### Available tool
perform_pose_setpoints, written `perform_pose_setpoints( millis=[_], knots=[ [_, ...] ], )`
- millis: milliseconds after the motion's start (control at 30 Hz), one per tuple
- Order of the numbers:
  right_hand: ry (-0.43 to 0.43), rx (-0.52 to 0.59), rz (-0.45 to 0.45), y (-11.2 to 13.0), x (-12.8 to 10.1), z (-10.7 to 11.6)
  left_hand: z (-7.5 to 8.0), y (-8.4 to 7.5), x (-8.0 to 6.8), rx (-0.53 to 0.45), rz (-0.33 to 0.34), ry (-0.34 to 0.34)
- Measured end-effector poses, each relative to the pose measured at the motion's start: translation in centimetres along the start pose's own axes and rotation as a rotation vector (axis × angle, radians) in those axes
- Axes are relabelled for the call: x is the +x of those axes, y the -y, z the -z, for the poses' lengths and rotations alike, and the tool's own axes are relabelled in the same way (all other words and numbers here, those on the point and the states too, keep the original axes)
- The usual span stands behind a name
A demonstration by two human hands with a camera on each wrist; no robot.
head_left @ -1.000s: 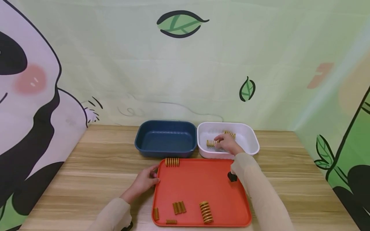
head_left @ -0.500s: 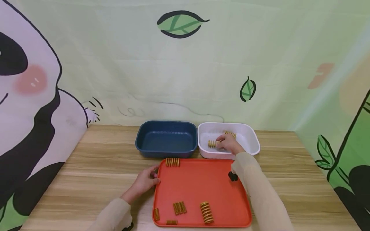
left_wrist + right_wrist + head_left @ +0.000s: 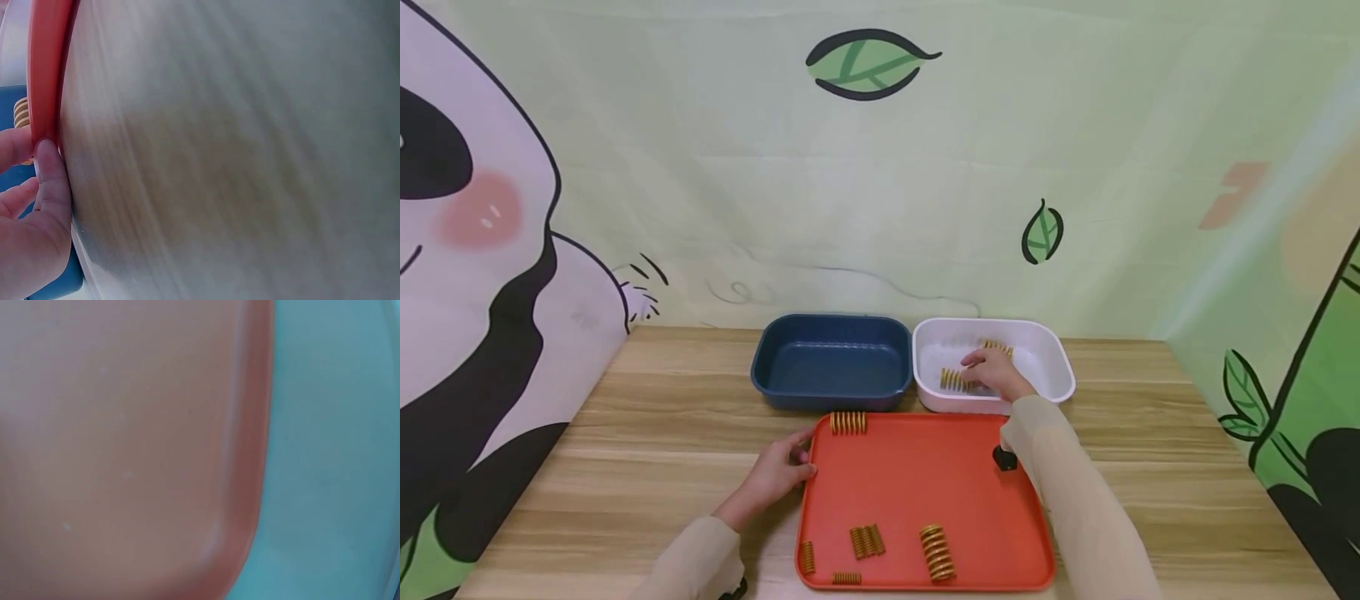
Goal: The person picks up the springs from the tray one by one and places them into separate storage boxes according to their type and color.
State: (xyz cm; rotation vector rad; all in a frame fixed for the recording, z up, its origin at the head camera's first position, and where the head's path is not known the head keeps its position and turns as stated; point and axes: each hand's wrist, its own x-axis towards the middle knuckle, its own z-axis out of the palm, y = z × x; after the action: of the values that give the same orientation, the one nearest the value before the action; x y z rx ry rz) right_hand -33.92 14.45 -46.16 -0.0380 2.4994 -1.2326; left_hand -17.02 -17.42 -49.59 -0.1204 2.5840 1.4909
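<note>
My right hand [image 3: 997,373] reaches into the white bin [image 3: 1060,379], its fingers slightly bent over the right end of a gold coil spring [image 3: 953,380]. That spring lies near the bin's front left. Another gold spring [image 3: 998,347] is farther back in the bin, partly behind the hand. At the left side of the red tray [image 3: 925,475], my left hand [image 3: 775,471] pinches the rim between thumb and fingers. The left wrist view shows the thumb [image 3: 51,178] against the tray's edge. No hand shows in the right wrist view.
A dark blue bin [image 3: 831,367] stands left of the white one. On the tray lie a thick spring [image 3: 848,423] at the back left corner, a large spring [image 3: 936,552] at the front, a group of small springs [image 3: 867,541], and two little springs near the front left.
The front spring in the white bin has shifted slightly right and then lower, while the right hand stays almost in place. The left hand keeps its hold on the tray.
</note>
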Motion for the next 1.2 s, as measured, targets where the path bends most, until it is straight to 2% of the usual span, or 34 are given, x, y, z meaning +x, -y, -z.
perform_pose_setpoints(
  millis=[133,433,767,967,1200],
  knots=[
    [-0.021,0.025,0.008,0.0,0.0,0.0,0.0,0.2,0.1,0.007,0.003,0.001],
    [-0.045,0.057,0.121,-0.1,0.0,0.3,0.0,0.2,0.2,0.012,0.005,0.005],
    [-0.108,0.064,0.157,0.8,-1.1,0.7,0.0,0.2,0.2,0.016,0.008,0.009],
    [-0.110,0.068,0.163,1.4,-1.4,1.0,0.0,0.2,0.3,0.017,0.012,0.009],
    [-0.105,0.075,0.211,2.0,-2.0,1.0,-0.1,0.1,0.2,0.014,0.002,0.011]
  ],
)
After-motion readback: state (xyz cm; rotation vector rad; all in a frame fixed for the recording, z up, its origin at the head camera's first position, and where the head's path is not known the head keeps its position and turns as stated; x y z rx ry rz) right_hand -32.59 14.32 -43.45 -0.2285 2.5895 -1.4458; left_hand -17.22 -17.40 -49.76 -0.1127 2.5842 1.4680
